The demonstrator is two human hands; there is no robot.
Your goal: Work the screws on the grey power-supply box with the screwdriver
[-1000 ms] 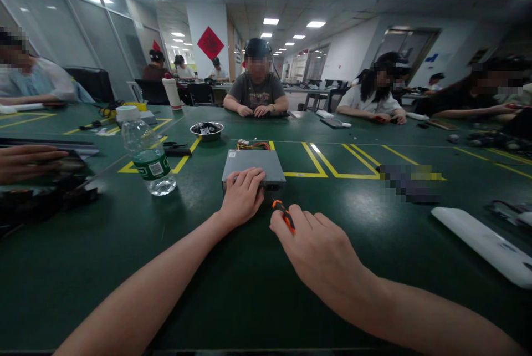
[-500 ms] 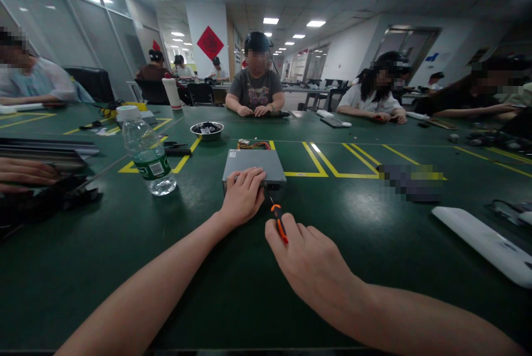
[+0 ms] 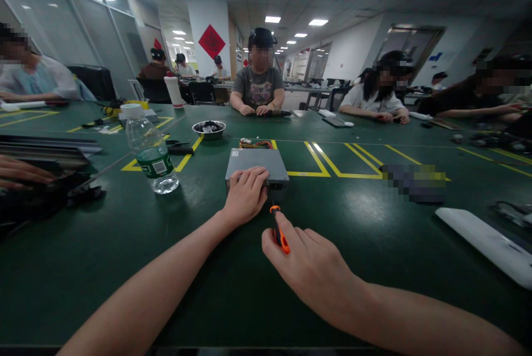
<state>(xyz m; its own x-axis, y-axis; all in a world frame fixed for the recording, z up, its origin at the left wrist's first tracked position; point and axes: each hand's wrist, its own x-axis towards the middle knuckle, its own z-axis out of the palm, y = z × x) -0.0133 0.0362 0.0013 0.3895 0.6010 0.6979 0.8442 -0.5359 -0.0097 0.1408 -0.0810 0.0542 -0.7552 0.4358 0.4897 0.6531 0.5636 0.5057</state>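
A grey metal box (image 3: 256, 161) with coloured wires at its far end lies on the green table (image 3: 208, 267). My left hand (image 3: 246, 194) rests on the box's near edge, fingers curled over its top. My right hand (image 3: 308, 263) is closed round an orange-and-black screwdriver (image 3: 278, 229), whose tip points at the box's near face just right of my left hand.
A water bottle (image 3: 151, 149) stands to the left of the box. A metal bowl (image 3: 208, 129) and small tools lie behind it. A white oblong object (image 3: 486, 244) lies at the right. Another person's hand (image 3: 20, 170) rests at the far left. Several people sit around the table.
My right hand has drawn slightly toward me and swung the screwdriver more upright, its tip now aimed at the box's near face. My left hand stays on the box.
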